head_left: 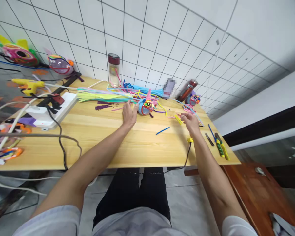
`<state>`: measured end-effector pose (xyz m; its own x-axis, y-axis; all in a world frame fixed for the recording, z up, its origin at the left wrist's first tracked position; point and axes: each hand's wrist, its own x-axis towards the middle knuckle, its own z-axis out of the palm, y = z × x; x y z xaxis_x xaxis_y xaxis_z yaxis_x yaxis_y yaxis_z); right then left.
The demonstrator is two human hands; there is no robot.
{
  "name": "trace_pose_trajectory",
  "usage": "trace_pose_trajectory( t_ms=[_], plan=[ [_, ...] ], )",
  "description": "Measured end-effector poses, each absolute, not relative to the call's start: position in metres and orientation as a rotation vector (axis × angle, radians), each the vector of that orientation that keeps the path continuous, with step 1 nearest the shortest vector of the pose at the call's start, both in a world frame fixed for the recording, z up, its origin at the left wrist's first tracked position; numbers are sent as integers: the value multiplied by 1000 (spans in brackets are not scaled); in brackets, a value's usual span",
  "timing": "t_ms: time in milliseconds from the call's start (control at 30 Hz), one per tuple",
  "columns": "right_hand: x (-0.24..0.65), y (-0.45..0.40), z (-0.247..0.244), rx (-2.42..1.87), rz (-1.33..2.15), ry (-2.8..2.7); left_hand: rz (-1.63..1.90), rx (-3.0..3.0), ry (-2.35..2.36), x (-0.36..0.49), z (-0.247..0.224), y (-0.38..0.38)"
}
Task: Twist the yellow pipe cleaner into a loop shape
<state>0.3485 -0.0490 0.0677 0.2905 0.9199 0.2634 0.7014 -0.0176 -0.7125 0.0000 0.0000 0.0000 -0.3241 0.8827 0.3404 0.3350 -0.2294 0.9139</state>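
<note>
No text, label, brand, number or sign can be read
</note>
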Motion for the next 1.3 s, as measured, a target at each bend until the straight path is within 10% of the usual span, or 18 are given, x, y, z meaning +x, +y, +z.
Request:
trace_pose_trajectory(
  t_ms=[967, 1300],
  plan=[
    [334, -45, 71, -2273, 159, -1654, 1616, 1533, 1568, -4, 11, -10],
    [265, -111, 87, -1278, 1319, -1402, 1353, 1501, 911, 29, 36, -68]
  ],
)
